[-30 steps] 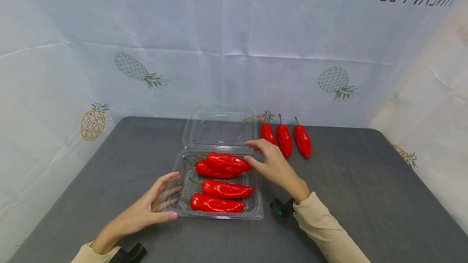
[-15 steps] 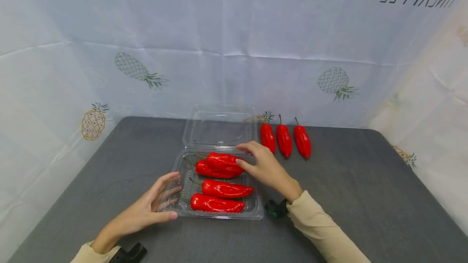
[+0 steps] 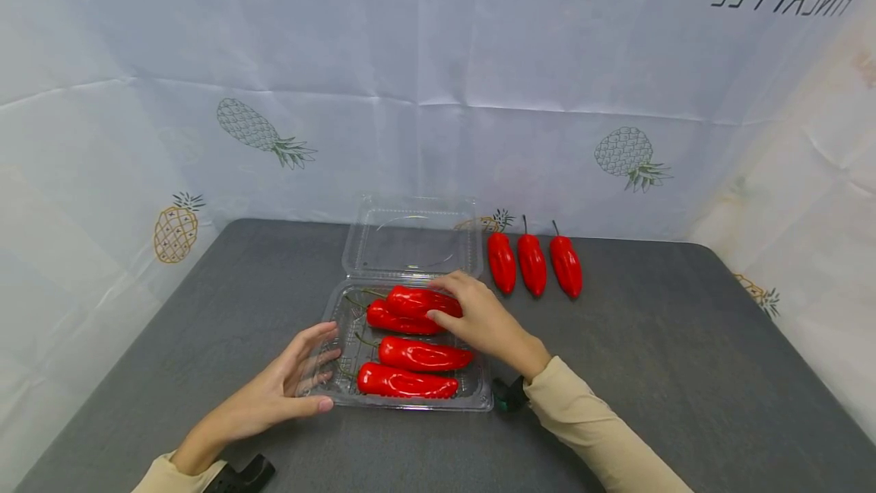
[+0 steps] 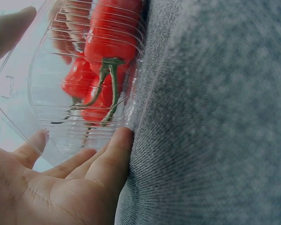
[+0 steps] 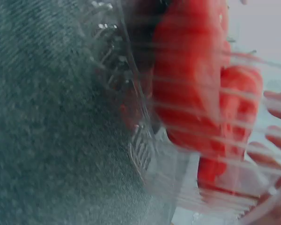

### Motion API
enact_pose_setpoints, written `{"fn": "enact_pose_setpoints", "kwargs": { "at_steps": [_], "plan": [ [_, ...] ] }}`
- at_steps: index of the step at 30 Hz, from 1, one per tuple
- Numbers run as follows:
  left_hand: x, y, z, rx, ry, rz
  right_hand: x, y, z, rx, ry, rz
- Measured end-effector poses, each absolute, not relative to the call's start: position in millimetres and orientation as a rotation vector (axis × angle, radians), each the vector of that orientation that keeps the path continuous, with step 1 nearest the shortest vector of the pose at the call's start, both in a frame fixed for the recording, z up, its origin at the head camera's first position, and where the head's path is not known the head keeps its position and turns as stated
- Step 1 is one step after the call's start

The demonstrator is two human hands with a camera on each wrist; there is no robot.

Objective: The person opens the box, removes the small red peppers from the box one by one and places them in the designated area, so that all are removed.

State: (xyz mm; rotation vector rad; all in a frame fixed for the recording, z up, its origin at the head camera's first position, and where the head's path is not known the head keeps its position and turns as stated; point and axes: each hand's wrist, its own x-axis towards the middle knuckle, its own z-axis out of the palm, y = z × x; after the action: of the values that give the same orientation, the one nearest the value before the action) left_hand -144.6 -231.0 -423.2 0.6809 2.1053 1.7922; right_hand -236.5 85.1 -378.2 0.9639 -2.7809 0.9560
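Left hand [image 3: 277, 383] at near left, fingers and thumb apart, touching left side of clear plastic clamshell container [image 3: 411, 405] on dark grey tabletop [image 3: 636, 356]. Inside container, near to far: two red chili peppers [image 3: 407, 381] crosswise, stems left; then lower red pepper [image 3: 393, 319], upper red pepper [image 3: 419, 300] resting against it. Right hand [image 3: 484, 318] straddles upper red pepper's tip end, thumb nearer, fingers beyond; cannot tell if pinching. Behind: clear lid [image 3: 414, 243], folded back; three loose peppers [image 3: 532, 265] right; pineapple-print cloth [image 3: 438, 151] farthest.
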Motion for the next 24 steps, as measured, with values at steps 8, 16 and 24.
{"fn": "enact_pose_setpoints", "kwargs": {
  "at_steps": [8,16,24],
  "plan": [
    [-145.0,-230.6,-423.5,0.720,2.099,1.800,-234.6,78.3,-379.0,0.942,-2.822,0.877],
    [-144.7,-230.8,-423.4,0.710,2.086,1.805,-234.9,74.9,-382.7,0.920,-2.836,0.822],
    [-145.5,-231.5,-424.7,0.677,2.114,1.783,-235.6,74.3,-385.3,0.946,-2.814,0.794]
  ]
}}
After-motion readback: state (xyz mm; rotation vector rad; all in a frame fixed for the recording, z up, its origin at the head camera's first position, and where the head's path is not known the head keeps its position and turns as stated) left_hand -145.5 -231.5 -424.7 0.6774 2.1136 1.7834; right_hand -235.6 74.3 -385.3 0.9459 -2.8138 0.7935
